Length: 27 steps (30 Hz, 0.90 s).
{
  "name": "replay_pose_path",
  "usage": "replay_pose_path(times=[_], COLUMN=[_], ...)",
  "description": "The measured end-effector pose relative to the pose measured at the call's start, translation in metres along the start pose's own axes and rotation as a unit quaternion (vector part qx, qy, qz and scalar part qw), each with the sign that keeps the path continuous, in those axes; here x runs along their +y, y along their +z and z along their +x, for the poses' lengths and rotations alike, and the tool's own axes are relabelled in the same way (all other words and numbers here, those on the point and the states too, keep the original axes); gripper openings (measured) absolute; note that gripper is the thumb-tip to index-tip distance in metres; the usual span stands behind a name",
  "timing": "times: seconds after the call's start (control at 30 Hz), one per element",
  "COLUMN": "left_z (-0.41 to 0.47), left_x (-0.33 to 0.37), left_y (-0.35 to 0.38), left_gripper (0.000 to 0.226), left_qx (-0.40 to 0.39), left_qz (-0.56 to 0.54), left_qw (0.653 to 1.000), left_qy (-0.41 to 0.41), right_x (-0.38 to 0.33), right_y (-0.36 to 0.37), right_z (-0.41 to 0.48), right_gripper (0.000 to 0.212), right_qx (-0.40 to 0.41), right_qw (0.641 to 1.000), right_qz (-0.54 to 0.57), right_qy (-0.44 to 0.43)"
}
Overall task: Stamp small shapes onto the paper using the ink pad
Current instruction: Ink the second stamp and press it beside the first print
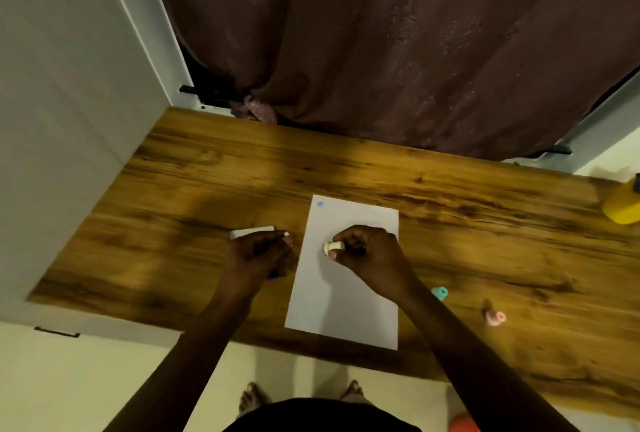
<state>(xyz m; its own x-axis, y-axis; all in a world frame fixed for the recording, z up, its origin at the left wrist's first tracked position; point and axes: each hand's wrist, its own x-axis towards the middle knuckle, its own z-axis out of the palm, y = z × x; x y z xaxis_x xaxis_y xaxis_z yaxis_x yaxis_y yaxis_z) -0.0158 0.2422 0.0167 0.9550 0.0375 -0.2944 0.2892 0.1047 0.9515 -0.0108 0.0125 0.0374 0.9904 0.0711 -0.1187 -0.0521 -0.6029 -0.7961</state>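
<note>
A white sheet of paper [346,300] lies on the wooden table [173,189], with one small blue stamped mark [320,204] near its far left corner. My right hand [367,251] hovers over the paper's upper half, fingers closed around a small cream-coloured stamp [331,247] whose round end points left. My left hand [258,253] rests on the table just left of the paper, gripping a small flat white object [251,232], likely the ink pad, mostly hidden under the fingers.
A teal stamp [440,293] and a pink stamp [496,317] lie on the table right of the paper. A yellow container [621,203] stands at the far right edge. A brown curtain [398,43] hangs behind the table, a white cabinet [69,119] to the left.
</note>
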Motion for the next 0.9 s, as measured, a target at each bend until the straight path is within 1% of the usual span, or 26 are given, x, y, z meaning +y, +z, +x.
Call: replay_pose_path(times=[0.07,0.2,0.3,0.37,0.43,0.53,0.67,0.9], left_z=[0.0,-0.001,0.001,0.001,0.001,0.002,0.004,0.01], left_x=[0.002,0.003,-0.002,-0.005,-0.009,-0.015,-0.017,-0.018], left_y=[-0.022,-0.061,-0.084,-0.098,-0.109,-0.123,-0.134,-0.141], left_gripper=[0.019,0.028,0.019,0.015,0.011,0.012,0.015,0.021], left_qx=[0.014,0.059,0.072,0.081,0.082,0.082,0.08,0.073], left_qz=[-0.008,-0.023,-0.03,-0.028,-0.032,-0.042,-0.049,-0.05], left_qw=[1.0,0.998,0.997,0.996,0.996,0.995,0.995,0.996], left_qy=[0.007,0.013,0.021,0.03,0.033,0.031,0.023,0.006], right_x=[-0.01,-0.033,-0.05,-0.06,-0.067,-0.073,-0.079,-0.077], right_y=[0.019,0.057,0.084,0.103,0.119,0.136,0.148,0.167], right_z=[0.003,0.012,0.018,0.021,0.024,0.026,0.03,0.028], right_gripper=[0.014,0.022,0.025,0.027,0.03,0.039,0.035,0.043], right_qx=[-0.027,-0.094,-0.152,-0.172,-0.185,-0.193,-0.171,-0.195], right_qw=[0.998,0.987,0.973,0.962,0.95,0.932,0.922,0.892], right_qz=[-0.042,-0.113,-0.153,-0.196,-0.236,-0.287,-0.328,-0.403], right_qy=[-0.025,-0.067,-0.082,-0.086,-0.091,-0.106,-0.111,-0.06])
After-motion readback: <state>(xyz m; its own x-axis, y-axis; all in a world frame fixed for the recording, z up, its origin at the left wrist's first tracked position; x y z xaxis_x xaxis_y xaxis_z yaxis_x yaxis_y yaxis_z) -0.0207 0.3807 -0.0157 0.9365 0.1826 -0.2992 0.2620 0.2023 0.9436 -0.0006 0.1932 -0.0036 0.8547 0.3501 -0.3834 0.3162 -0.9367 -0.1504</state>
